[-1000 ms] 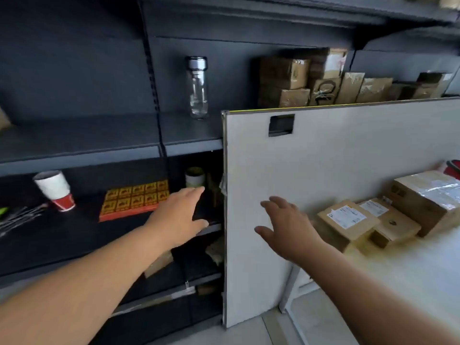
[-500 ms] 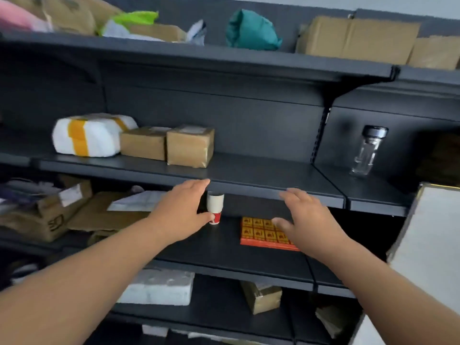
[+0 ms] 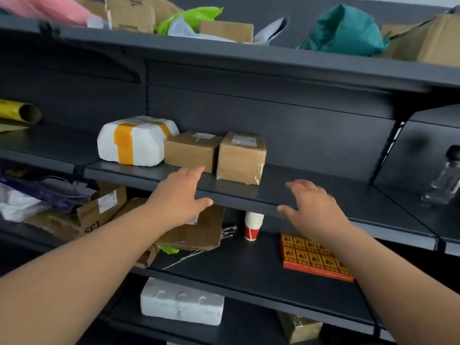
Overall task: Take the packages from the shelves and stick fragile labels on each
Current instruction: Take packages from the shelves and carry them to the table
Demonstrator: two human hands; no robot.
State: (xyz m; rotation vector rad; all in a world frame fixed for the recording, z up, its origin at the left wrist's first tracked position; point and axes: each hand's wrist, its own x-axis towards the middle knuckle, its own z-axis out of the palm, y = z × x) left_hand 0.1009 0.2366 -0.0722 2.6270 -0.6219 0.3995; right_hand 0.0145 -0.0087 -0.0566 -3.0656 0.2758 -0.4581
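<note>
- Since the earlier frames, the view has been swung from the worktop to the shelving, and both hands have been brought up to the edge of the middle shelf.
- Left hand: fingers straight and spread, nothing held. Fingertips are close to the left brown box; contact cannot be told.
- Right hand: fingers loosely spread, nothing held, over the shelf lip, apart from the right brown box.
- Label sheet, orange-red, is seen lying flat on the shelf below, near a paper cup; not touched.
- The two boxes are set side by side, apparently touching. A white parcel bound with orange tape is set against the left one. No fragile label is made out on any of them.
- Top shelf: more cartons and a green bag are noted.
- Judged: on this shelf nothing has been lifted or labelled. Pickup and sticking remain for all three.
</note>
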